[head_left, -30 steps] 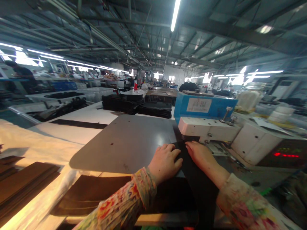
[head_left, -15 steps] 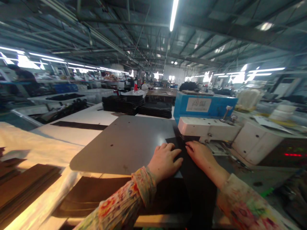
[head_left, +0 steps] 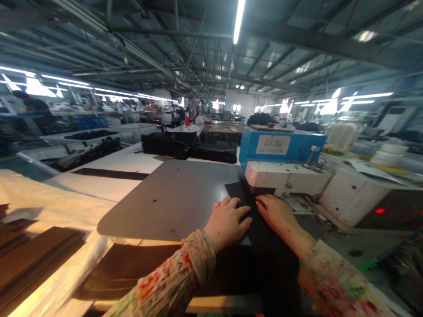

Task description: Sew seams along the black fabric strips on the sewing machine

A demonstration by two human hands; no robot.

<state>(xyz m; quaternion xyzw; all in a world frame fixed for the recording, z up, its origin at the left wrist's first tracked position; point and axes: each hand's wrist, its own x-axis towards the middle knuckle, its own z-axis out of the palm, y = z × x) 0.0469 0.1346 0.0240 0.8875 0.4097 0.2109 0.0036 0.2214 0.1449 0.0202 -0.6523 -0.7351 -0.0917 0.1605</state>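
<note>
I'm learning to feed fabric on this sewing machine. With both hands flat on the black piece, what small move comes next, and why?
Probably ease the black fabric a little farther under the machine head. The left hand and right hand lie flat on either side of it, and its front edge already reaches the head.

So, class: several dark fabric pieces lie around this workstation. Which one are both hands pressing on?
The black piece running under the white sewing machine: the left hand and right hand lie flat on it. The stacks farther back and the strip on the white table lie untouched.
</note>
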